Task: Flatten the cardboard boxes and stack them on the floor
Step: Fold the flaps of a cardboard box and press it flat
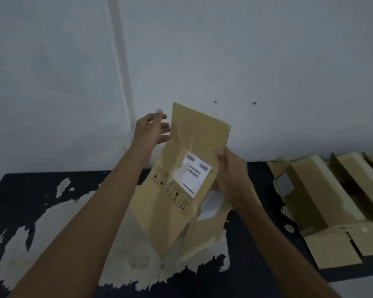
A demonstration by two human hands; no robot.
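I hold the cardboard box (179,190) up above the dark, paint-worn surface (19,190). My right hand (233,175) grips its right edge; my left hand (152,131) is open, fingers loose beside the raised flap (199,127). Flattened boxes (323,201) lie right.

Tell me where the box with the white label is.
Centre of the head view: the labelled box is held above the dark table, right hand gripping it, left hand open beside its raised flap.

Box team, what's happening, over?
Right hand grips the labelled box; left hand open at its flap. Box not flat yet. Opened boxes lie right.
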